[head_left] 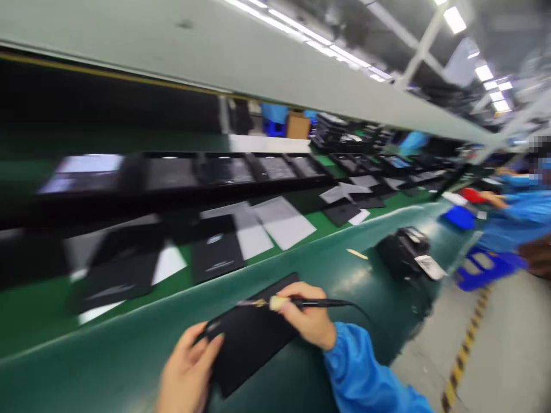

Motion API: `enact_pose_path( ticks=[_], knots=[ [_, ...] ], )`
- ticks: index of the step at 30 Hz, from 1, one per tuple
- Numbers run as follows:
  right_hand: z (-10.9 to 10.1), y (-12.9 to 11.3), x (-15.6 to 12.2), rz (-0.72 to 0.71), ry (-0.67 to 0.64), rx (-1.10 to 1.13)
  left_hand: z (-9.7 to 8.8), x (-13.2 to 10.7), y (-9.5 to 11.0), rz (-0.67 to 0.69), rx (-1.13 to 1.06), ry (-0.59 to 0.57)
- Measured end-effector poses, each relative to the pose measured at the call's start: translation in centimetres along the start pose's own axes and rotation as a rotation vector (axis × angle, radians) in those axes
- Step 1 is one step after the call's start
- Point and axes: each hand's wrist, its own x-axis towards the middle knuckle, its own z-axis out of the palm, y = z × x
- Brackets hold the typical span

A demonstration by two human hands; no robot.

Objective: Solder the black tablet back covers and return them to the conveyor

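My left hand (189,367) grips the near left corner of a flat black panel (253,344), thumb on top and fingers along the edge. The panel lies tilted over the green bench. In my right hand (310,315) is a soldering iron (297,303), held like a pen with its tip pointing left. That tip hovers at or over the panel's far edge; whether it touches I cannot tell. A dark cord runs from the iron's back end toward the right.
A black boxy unit (402,252) with a paper tag and a small pale stick (357,253) lie on the bench (336,275). Beyond them, black panels (217,246) and white sheets (284,222) line the green belt. Trays with screens stand behind. A co-worker's blue sleeve (525,206) shows at right.
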Motion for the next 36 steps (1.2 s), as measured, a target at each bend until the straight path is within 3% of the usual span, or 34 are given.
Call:
enact_pose_path(
  ticks=[3,8,15,36],
  knots=[
    [-0.8,0.2,-1.0,-0.105,-0.115,-0.016,-0.1,-0.9,0.4,0.013,-0.142,-0.078],
    [-0.7,0.6,-2.2,-0.24,-0.217,0.005,0.5,-1.2,0.1,0.082,-0.265,-0.106],
    [0.5,-0.1,-2.4,-0.241,-0.358,-0.015,0.0,-1.4,-0.3,0.08,-0.316,-0.126],
    [0.3,-0.4,-0.7,-0.231,-0.472,-0.048,0.1,-1.6,0.1,0.08,-0.298,-0.148]
  ],
)
